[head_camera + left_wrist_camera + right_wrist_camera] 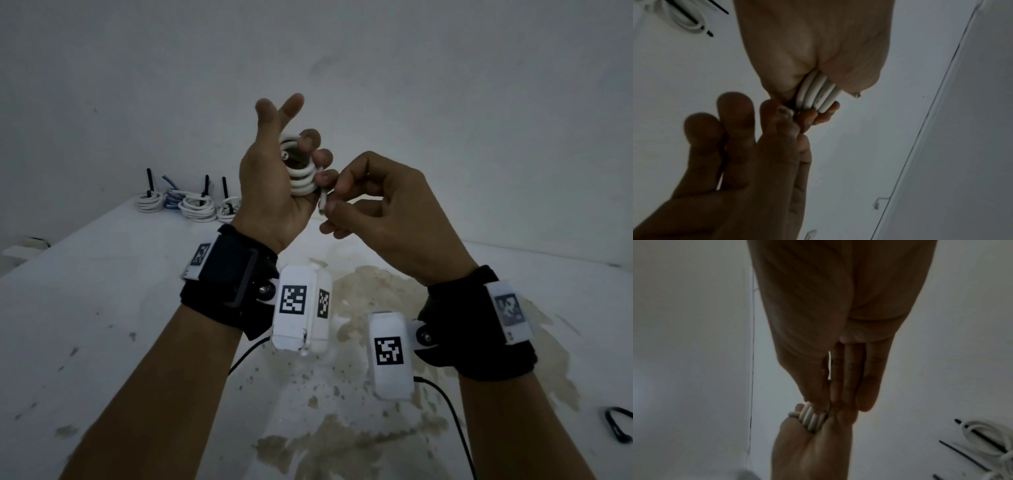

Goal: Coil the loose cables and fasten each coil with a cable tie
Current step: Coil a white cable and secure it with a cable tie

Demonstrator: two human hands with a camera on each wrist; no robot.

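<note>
My left hand (pixel 270 178) is raised above the table with a white cable coil (pixel 301 171) in its palm. Its lower fingers curl round the loops, while the thumb and index finger point upward. My right hand (pixel 376 198) meets it from the right and pinches the cable's loose end (pixel 323 202) between thumb and fingers. In the left wrist view the coil (pixel 818 95) sits under the palm, with the right hand's fingers (pixel 766 138) touching it. In the right wrist view the loops (pixel 810 420) lie in the left hand (pixel 807 451).
Several tied coils (pixel 198 207) with upright black tie tails stand at the table's far left corner, also showing as coils (pixel 688 21) and coils (pixel 986 433). A loose black cable tie (pixel 618 425) lies at the right edge. The white table (pixel 102 308) carries a brown stain in its middle.
</note>
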